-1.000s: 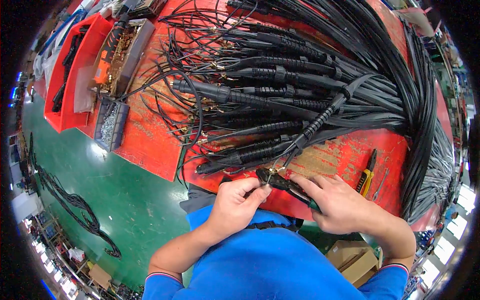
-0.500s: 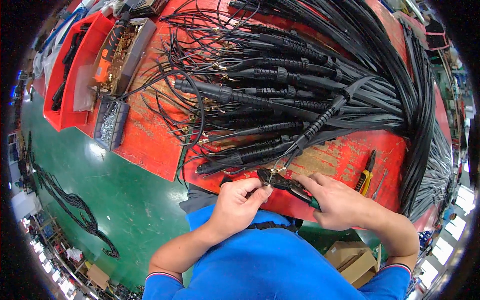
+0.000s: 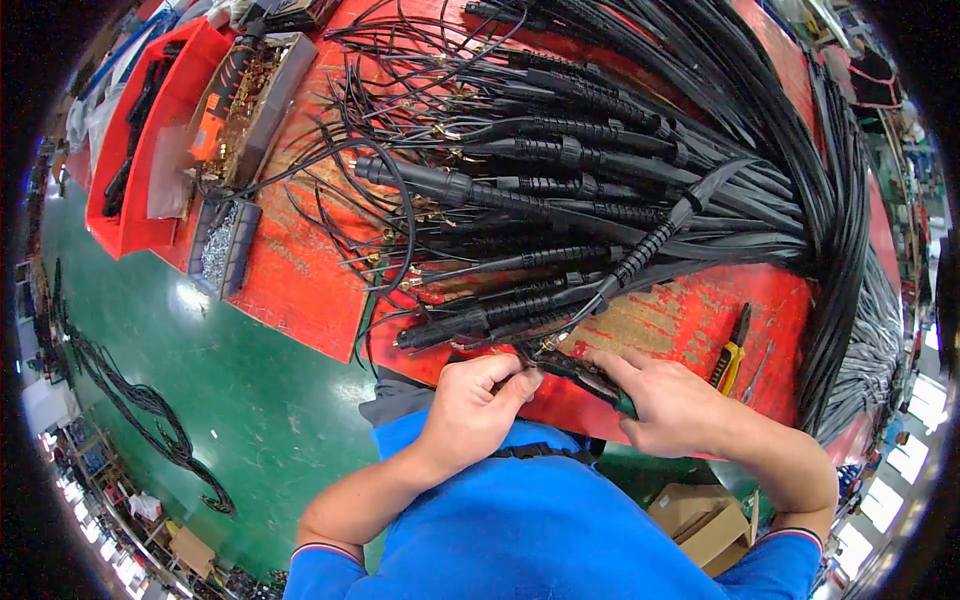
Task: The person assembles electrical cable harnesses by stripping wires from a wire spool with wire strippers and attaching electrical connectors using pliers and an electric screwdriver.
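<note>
Along the near edge of a worn red workbench (image 3: 780,300), two bare hands meet in front of a blue shirt (image 3: 520,520). Compared with half a second ago, the brass terminal (image 3: 546,344) sits closer against the head of the black pliers (image 3: 583,377), and the strands running to it look nearer together; both hands are in almost the same place. The left hand (image 3: 475,405) pinches a thin lead end (image 3: 537,371) between thumb and forefinger, beside the pliers' head — its detail is too small to tell. The right hand (image 3: 680,405) is wrapped round the pliers' green-ended handles. Just beyond lie black sleeved cables (image 3: 520,308); bare bench runs rightward to yellow-handled pliers (image 3: 728,367) — leftward, past the bench corner, is green floor (image 3: 300,420)
</note>
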Demonstrator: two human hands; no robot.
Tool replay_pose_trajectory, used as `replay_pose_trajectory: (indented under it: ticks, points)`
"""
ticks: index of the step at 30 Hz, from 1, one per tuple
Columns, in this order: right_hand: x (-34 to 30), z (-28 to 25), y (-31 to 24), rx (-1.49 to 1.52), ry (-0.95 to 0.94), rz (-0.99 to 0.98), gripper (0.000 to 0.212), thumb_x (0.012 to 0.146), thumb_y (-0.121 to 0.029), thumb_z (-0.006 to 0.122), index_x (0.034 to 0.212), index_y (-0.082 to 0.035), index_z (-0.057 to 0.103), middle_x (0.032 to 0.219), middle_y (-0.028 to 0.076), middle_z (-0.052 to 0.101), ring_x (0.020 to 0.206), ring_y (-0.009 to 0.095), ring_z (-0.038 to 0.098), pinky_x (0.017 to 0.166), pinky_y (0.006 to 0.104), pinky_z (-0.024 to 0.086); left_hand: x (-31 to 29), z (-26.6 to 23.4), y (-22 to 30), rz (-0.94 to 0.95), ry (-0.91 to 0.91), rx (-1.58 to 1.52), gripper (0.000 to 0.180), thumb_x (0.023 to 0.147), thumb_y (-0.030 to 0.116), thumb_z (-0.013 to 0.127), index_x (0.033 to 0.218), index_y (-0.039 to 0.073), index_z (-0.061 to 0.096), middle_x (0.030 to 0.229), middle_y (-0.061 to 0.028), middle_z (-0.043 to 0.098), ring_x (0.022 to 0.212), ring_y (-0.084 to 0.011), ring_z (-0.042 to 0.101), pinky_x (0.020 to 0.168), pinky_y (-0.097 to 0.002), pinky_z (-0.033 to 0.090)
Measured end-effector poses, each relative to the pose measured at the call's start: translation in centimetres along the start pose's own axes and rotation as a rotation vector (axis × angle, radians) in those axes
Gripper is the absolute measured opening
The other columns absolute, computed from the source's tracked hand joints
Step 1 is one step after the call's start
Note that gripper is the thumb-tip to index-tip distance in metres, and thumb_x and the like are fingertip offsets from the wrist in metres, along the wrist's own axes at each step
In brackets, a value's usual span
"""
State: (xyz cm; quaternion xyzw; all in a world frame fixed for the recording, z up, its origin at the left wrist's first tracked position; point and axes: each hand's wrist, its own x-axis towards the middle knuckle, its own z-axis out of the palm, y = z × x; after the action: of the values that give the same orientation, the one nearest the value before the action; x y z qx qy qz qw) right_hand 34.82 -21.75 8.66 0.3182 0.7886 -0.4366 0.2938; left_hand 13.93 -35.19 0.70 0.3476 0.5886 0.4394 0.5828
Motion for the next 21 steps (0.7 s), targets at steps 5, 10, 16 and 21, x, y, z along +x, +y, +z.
replay_pose_trajectory:
  ticks: [5,10,16,21]
  points:
    - [0.3,0.8,-0.2,-0.05,0.048,0.015,0.068,0.086,-0.021,0.068,0.146,0.001,0.044,0.114,0.03,0.068,0.104,0.047,0.068,0.089,0.0551,0.056,0.0,-0.1,-0.2,0.036,0.018,0.027,0.02,0.101,0.011,0.066,0.087,-0.004,0.066,0.069,-0.0075,0.06,0.068,-0.0085,0.053,0.062,-0.0309,0.046]
    - [0.5,2.3,0.7,-0.052,0.064,0.037,0.062,0.083,-0.019,0.068,0.138,0.003,0.049,0.108,0.029,0.069,0.1,0.045,0.069,0.084,0.055,0.057,-0.1,0.4,-0.6,-0.006,0.015,0.021,0.022,0.101,0.012,0.067,0.086,-0.004,0.067,0.068,-0.0069,0.062,0.067,-0.0082,0.055,0.061,-0.0309,0.047]
    - [1.5,5.0,3.3,-0.067,0.177,-0.018,0.066,0.076,-0.016,0.07,0.137,0.0,0.052,0.109,0.025,0.069,0.098,0.042,0.07,0.079,0.0527,0.058,-0.8,0.5,-0.6,-0.156,-0.049,-0.008,0.022,0.101,0.014,0.068,0.088,-0.004,0.07,0.071,-0.0034,0.065,0.068,-0.0063,0.055,0.061,-0.0295,0.047]
    - [1.3,5.6,4.5,-0.192,0.298,-0.046,0.07,0.071,-0.015,0.072,0.137,-0.002,0.053,0.11,0.022,0.067,0.097,0.041,0.069,0.077,0.0506,0.057,-2.1,-0.2,-1.2,-0.244,-0.177,-0.046,0.019,0.1,0.015,0.071,0.099,-0.003,0.075,0.076,-0.0036,0.069,0.072,-0.0058,0.058,0.064,-0.0282,0.049]
